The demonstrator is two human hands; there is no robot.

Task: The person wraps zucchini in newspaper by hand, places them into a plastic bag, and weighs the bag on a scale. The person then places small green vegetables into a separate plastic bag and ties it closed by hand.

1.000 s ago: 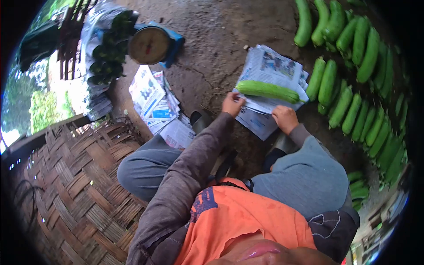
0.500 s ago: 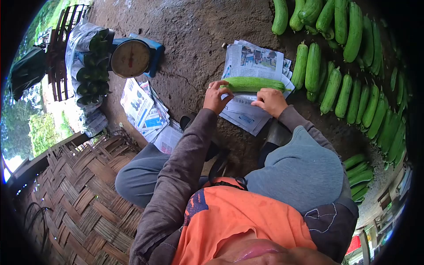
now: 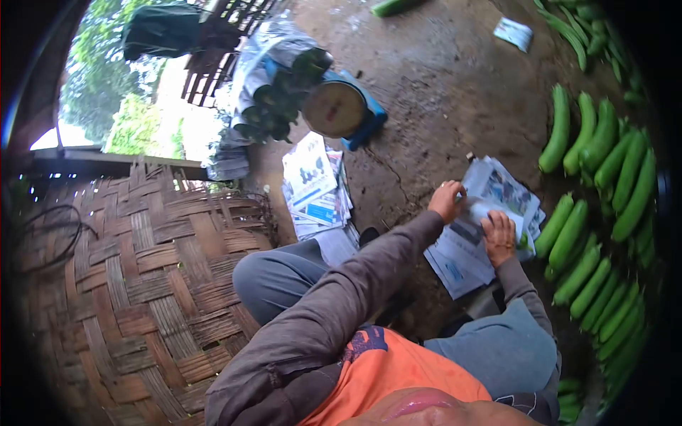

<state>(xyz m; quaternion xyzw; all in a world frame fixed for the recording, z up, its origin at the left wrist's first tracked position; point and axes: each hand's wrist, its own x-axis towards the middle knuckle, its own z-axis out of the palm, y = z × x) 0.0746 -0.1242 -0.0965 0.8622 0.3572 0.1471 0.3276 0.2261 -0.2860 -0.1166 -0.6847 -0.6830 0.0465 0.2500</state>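
A long green gourd, its tip (image 3: 524,240) showing on the right, is mostly covered by a newspaper sheet (image 3: 477,210) curved over it. At the left end of this roll, my left hand (image 3: 447,201) has its fingers curled on the paper. My right hand (image 3: 499,236) is bent over the roll nearer its right end, fingers close together against the sheet. Underneath lies a stack of newspaper (image 3: 455,266) on the ground. How far the sheet goes around the gourd cannot be seen.
Rows of green gourds (image 3: 579,227) lie on the right. To the left are a second newspaper pile (image 3: 312,188), a blue dial scale (image 3: 373,113) and a plastic bag of wrapped bundles (image 3: 277,85). A woven bamboo panel (image 3: 142,284) stands lower left; a small packet (image 3: 513,33) lies far off.
The gourd lay bare on the newspaper; now a sheet covers most of it. My right hand has turned over onto the paper. The whole view has swung left.
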